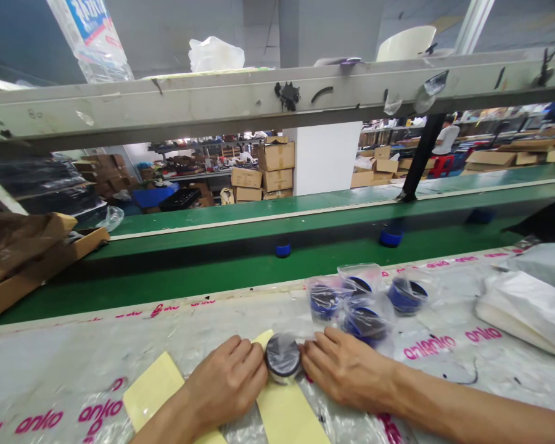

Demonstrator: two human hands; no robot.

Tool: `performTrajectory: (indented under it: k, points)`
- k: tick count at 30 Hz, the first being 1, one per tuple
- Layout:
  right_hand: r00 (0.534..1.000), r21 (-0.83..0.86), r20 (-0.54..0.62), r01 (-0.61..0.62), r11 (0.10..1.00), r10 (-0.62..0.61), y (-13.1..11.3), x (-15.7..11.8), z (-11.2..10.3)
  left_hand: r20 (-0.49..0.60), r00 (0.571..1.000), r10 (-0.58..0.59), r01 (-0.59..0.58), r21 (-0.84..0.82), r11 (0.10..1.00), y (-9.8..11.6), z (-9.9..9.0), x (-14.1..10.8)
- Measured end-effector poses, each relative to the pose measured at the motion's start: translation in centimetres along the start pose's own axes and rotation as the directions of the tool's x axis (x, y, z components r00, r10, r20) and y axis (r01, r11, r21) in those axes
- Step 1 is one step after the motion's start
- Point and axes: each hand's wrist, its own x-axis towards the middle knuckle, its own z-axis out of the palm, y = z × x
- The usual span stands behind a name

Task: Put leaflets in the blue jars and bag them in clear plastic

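Note:
Between my hands stands a round black-topped piece [283, 356] in a clear plastic bag, over a pale yellow paper strip [293, 416]. My left hand [234, 379] is closed at its left side, fingers curled and pinching the bag's edge. At the right side my right hand [345, 367] is closed in the same way, fingertips against the bag. Both thumbs are mostly hidden. Another pale yellow paper [152, 388] lies beneath my left forearm. Just beyond my right hand sit several blue round pieces with dark tops [365, 324] in clear bags.
Beyond the plastic-covered bench [222, 317] runs a green conveyor belt [240, 265] carrying a blue piece [283, 249] and another blue piece [391, 236]. White bags [527, 308] lie at right, an open carton [37, 271] at left. A metal shelf beam [203, 98] crosses above.

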Motion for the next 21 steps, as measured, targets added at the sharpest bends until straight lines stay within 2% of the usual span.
performTrajectory:
  k: [2,5,13,17,21]
  points:
    - [0.998,0.01,0.043,0.054,0.998,-0.055,0.2,0.3,-0.4,0.03,0.999,-0.013,0.014,-0.024,1.0,-0.1,0.2,0.2]
    - [0.994,0.024,0.028,0.104,0.994,-0.105,0.5,0.5,-0.9,0.04,0.999,-0.015,0.018,-0.069,0.997,-0.1,0.2,0.3]
    - [0.993,-0.013,0.009,0.118,0.993,-0.117,0.0,-0.2,-1.3,-0.087,0.993,0.078,-0.079,-0.005,0.997,0.0,-0.3,-0.3]
    - [0.988,-0.062,0.114,0.116,0.991,-0.109,-0.8,0.3,-1.1,-0.066,0.989,0.133,-0.132,0.007,0.991,0.2,-0.2,-0.3]
    - [0.957,-0.16,0.261,0.175,0.971,-0.13,-2.1,1.5,-0.7,-0.007,0.988,0.157,-0.157,0.025,0.987,0.5,0.3,0.2]
